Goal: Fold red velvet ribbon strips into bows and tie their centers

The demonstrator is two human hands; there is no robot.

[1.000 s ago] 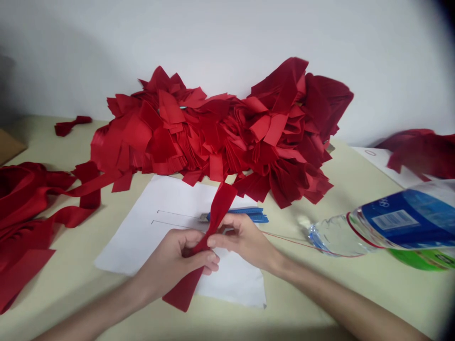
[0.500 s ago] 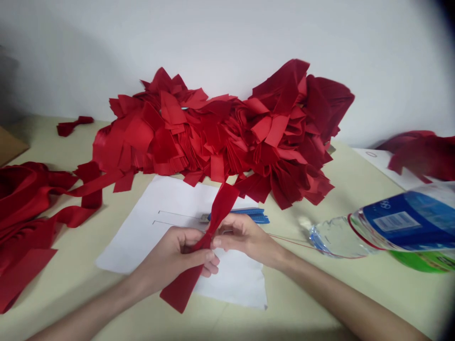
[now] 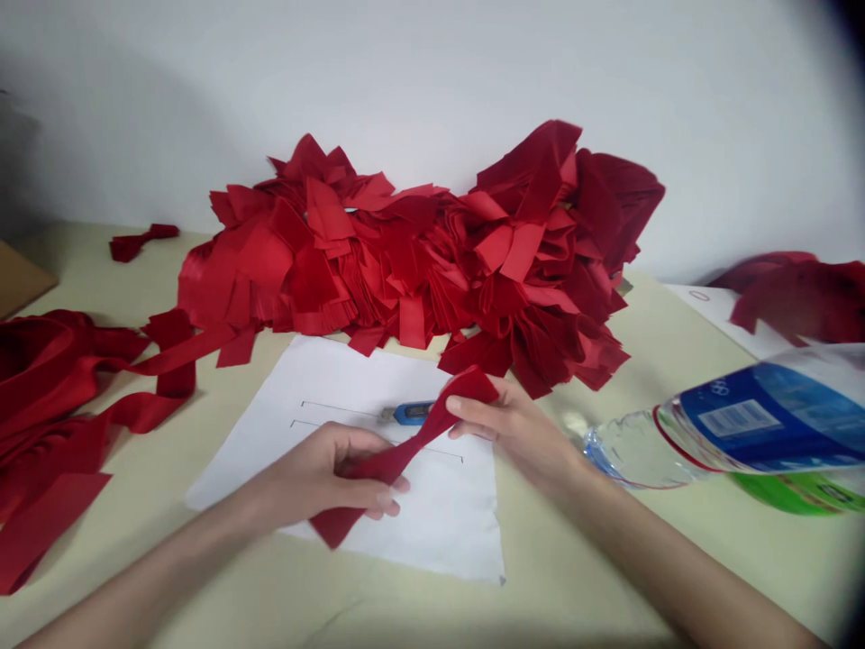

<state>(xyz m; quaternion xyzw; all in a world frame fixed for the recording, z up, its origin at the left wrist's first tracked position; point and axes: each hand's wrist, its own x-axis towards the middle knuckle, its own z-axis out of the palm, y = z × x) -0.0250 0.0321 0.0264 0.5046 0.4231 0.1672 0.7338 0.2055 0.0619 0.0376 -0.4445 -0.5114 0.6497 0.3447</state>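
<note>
A red fabric strip (image 3: 412, 442), pinched narrow in its middle like a bow, stretches between both my hands above a white paper sheet (image 3: 432, 532). My left hand (image 3: 324, 478) is closed around its lower left end. My right hand (image 3: 514, 428) grips its upper right end with thumb and fingers. A blue utility knife (image 3: 409, 413) lies on the paper behind the strip, partly hidden by it.
A big heap of red fabric strips (image 3: 419, 261) fills the back of the beige table (image 3: 581, 577). Long red ribbon (image 3: 74, 397) lies at left, more red cloth (image 3: 804, 293) at right. A clear water bottle with blue label (image 3: 730, 424) lies on its side at right.
My right hand has slid from the strip's pinched middle out to its far end, pulling the strip flatter and lower. The left hand stays closed on the other end.
</note>
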